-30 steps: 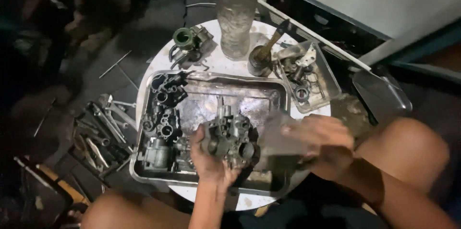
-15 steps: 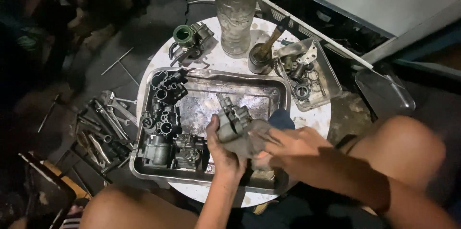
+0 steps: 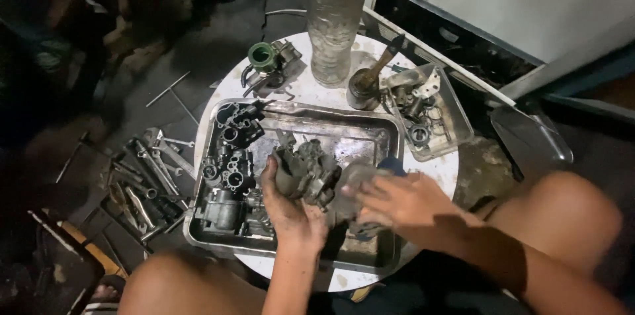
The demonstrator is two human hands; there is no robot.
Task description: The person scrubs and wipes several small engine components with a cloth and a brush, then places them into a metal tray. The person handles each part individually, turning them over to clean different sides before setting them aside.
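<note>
a tall clear plastic bottle (image 3: 335,14) stands upright at the far edge of the small round white table (image 3: 443,173). just right of it sits a dark tin (image 3: 362,92) with a brush handle leaning out. a clear plastic box (image 3: 428,111) of small metal parts lies further right. a green-mouthed engine part (image 3: 266,62) rests at the far left of the tabletop. wrenches and other hand tools (image 3: 142,179) lie scattered on the dark floor to the left.
</note>
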